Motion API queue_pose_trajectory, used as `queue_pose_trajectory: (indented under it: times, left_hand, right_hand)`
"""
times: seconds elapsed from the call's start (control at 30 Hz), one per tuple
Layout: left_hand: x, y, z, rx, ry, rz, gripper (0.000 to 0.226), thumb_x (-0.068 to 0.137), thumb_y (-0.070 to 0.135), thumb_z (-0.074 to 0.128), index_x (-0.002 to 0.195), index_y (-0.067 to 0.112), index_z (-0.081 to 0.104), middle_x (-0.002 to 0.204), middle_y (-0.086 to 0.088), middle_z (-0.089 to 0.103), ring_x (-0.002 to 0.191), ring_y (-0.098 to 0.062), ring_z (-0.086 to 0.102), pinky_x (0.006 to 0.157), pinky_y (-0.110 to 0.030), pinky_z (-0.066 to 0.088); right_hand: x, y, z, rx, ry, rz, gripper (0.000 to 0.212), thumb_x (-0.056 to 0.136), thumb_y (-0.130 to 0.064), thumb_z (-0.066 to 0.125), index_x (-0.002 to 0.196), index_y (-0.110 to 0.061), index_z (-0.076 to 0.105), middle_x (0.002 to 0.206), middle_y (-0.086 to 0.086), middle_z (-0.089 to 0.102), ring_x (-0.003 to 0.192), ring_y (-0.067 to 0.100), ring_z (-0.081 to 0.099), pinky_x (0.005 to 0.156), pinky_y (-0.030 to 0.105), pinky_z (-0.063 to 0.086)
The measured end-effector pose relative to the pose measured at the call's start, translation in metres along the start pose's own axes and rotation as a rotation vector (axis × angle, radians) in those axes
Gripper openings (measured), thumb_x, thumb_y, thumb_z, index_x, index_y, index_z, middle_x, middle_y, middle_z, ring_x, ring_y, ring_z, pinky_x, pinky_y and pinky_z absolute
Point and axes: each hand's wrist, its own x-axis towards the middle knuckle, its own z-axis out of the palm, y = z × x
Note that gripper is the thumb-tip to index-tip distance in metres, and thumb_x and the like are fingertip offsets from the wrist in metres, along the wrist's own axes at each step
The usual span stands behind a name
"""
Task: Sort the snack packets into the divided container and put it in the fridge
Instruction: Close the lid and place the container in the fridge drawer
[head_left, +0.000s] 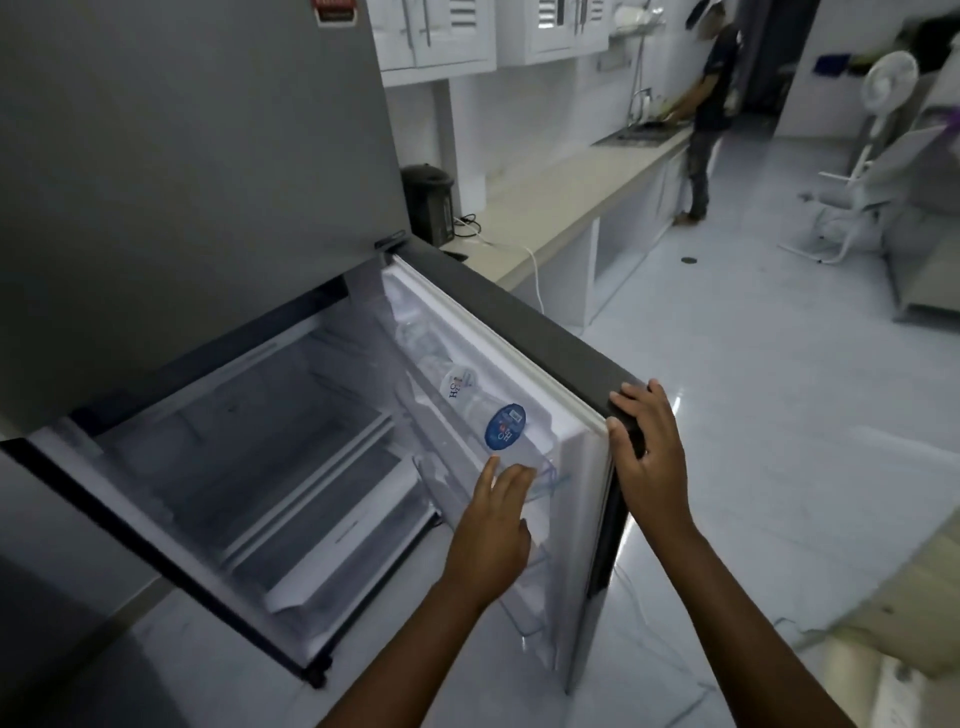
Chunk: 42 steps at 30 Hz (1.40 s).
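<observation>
The grey fridge (197, 156) stands at the left with its lower door (550, 343) swung open toward me. My right hand (644, 452) grips the door's outer top corner. My left hand (493, 530) reaches with spread fingers against the inner door shelf (540, 577), just below the water bottles (504, 426) lying in the door rack. It holds nothing. Inside, bare white shelves (291, 457) show. The divided container and the snack packets are not in view.
A counter (571, 208) runs along the wall behind the door, with a black kettle (428, 202) and cables on it. Another person (711, 104) stands at the sink far back. A white fan (883, 93) and chair frame stand at the right.
</observation>
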Motion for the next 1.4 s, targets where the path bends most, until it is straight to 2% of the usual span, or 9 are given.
queue_pose_trajectory:
  times: [0.13,0.27,0.37,0.53,0.63,0.77,0.97,1.13,1.4]
  left_hand:
    - [0.025,0.012,0.013,0.059,-0.071,0.026,0.064,0.085,0.008,0.055,0.144,0.021,0.034,0.145,0.005,0.04,0.146,-0.023,0.015,0.118,-0.027,0.017]
    - [0.027,0.017,0.017,-0.012,-0.067,0.014,0.06,0.09,0.013,0.054,0.146,0.019,0.033,0.153,0.002,0.031,0.146,-0.017,0.017,0.118,-0.027,0.018]
    - [0.013,0.016,0.011,-0.038,-0.031,0.019,0.055,0.093,0.017,0.053,0.144,0.021,0.036,0.153,0.003,0.031,0.143,-0.011,0.021,0.118,-0.02,0.014]
    - [-0.04,-0.028,-0.017,-0.027,0.096,-0.173,0.042,0.094,0.021,0.05,0.136,0.021,0.048,0.139,0.005,0.047,0.132,-0.008,0.037,0.116,-0.026,0.027]
    - [-0.087,-0.047,-0.042,0.003,0.197,-0.355,0.038,0.093,0.018,0.052,0.131,0.019,0.054,0.129,0.003,0.055,0.122,-0.01,0.043,0.109,-0.022,0.031]
    - [-0.161,-0.074,-0.075,0.073,0.312,-0.575,0.033,0.092,0.015,0.057,0.125,0.019,0.058,0.125,0.004,0.057,0.118,-0.008,0.046,0.106,-0.008,0.025]
    - [-0.296,-0.103,-0.139,0.168,0.516,-0.905,0.032,0.094,0.021,0.053,0.125,0.02,0.057,0.127,0.006,0.056,0.118,-0.004,0.045,0.106,-0.018,0.033]
    - [-0.424,-0.113,-0.2,0.295,0.693,-1.243,0.03,0.093,0.023,0.054,0.123,0.022,0.058,0.126,0.005,0.058,0.116,-0.011,0.05,0.099,-0.003,0.022]
    - [-0.585,-0.123,-0.26,0.52,1.024,-1.544,0.027,0.089,0.013,0.057,0.115,0.017,0.061,0.12,0.002,0.058,0.116,-0.015,0.049,0.101,-0.014,0.03]
  right_hand:
    - [0.014,0.015,-0.014,-0.031,0.033,0.011,0.029,0.098,-0.021,0.049,0.124,-0.014,0.058,0.142,-0.006,0.048,0.144,0.005,0.022,0.113,0.016,0.028]
    - [0.017,0.016,-0.023,-0.113,0.088,0.03,0.029,0.098,-0.02,0.047,0.125,-0.014,0.057,0.144,-0.003,0.047,0.145,0.011,0.023,0.113,0.046,0.033]
    - [-0.003,0.004,-0.025,-0.19,0.222,-0.062,0.034,0.096,-0.023,0.046,0.124,-0.008,0.056,0.141,0.007,0.05,0.143,0.021,0.03,0.111,0.048,0.036]
    - [-0.037,-0.025,0.034,0.015,-0.044,-0.23,0.035,0.092,-0.013,0.053,0.123,0.002,0.056,0.128,0.015,0.057,0.127,0.025,0.049,0.108,0.033,0.04]
    - [-0.06,-0.044,0.081,0.115,-0.342,-0.17,0.039,0.092,-0.026,0.049,0.125,-0.004,0.055,0.124,0.009,0.058,0.119,0.02,0.053,0.104,0.03,0.041]
    - [-0.1,-0.08,0.145,0.184,-0.711,-0.196,0.048,0.093,-0.039,0.048,0.133,-0.013,0.051,0.133,-0.001,0.054,0.124,0.009,0.046,0.106,0.022,0.036]
    - [-0.178,-0.163,0.258,0.156,-1.11,-0.514,0.067,0.09,-0.039,0.058,0.149,-0.018,0.031,0.152,-0.007,0.032,0.141,0.01,0.028,0.116,0.031,0.026]
    - [-0.275,-0.255,0.346,0.158,-1.34,-0.847,0.075,0.089,-0.045,0.059,0.15,-0.02,0.023,0.157,-0.004,0.025,0.146,0.016,0.022,0.118,0.038,0.024]
    - [-0.442,-0.377,0.418,0.19,-1.538,-1.215,0.075,0.091,-0.057,0.046,0.151,-0.024,0.017,0.159,-0.005,0.02,0.147,0.014,0.016,0.119,0.038,0.02]
